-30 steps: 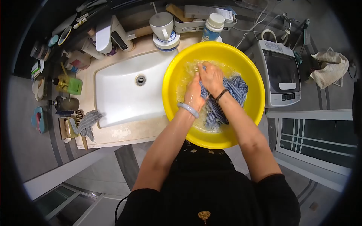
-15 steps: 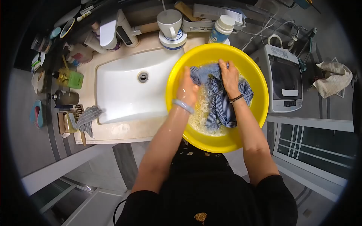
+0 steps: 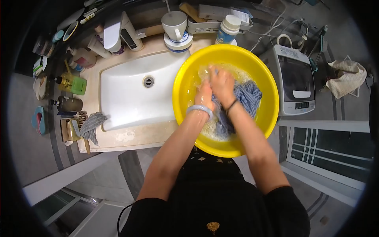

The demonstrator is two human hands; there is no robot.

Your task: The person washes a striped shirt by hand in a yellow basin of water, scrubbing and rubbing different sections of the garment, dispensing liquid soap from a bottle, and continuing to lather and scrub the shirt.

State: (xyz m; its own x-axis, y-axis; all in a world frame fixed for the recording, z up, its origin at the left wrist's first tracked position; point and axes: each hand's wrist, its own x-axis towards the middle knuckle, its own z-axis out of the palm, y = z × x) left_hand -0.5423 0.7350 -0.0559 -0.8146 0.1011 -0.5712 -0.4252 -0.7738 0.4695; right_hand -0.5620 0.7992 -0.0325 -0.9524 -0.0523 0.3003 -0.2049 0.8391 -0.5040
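A large yellow basin (image 3: 269,114) holds soapy, bubbly water and a wet blue-and-white striped garment (image 3: 249,96). My left hand (image 3: 204,94), with a pale bangle at its wrist, is closed on part of the garment near the basin's middle. Pressed up against it, my right hand (image 3: 223,85) has its fingers curled round the cloth too, and a dark bracelet circles that wrist. Motion smears the fingers a little, and most of the gripped cloth is hidden beneath them. The rest of the garment lies bunched in the water to the right.
Left of the basin is a white sink (image 3: 130,106) with a grey cloth (image 3: 92,124) by its corner. Bottles, including a green one (image 3: 75,84), line the far left. A white cup (image 3: 174,24) and a white-capped bottle (image 3: 228,29) stand behind. A small washing machine (image 3: 296,83) is at right.
My right hand has moved down and left to meet my left hand, which has shifted slightly right and down. The stretch of cloth held between them is now bunched beneath the hands.
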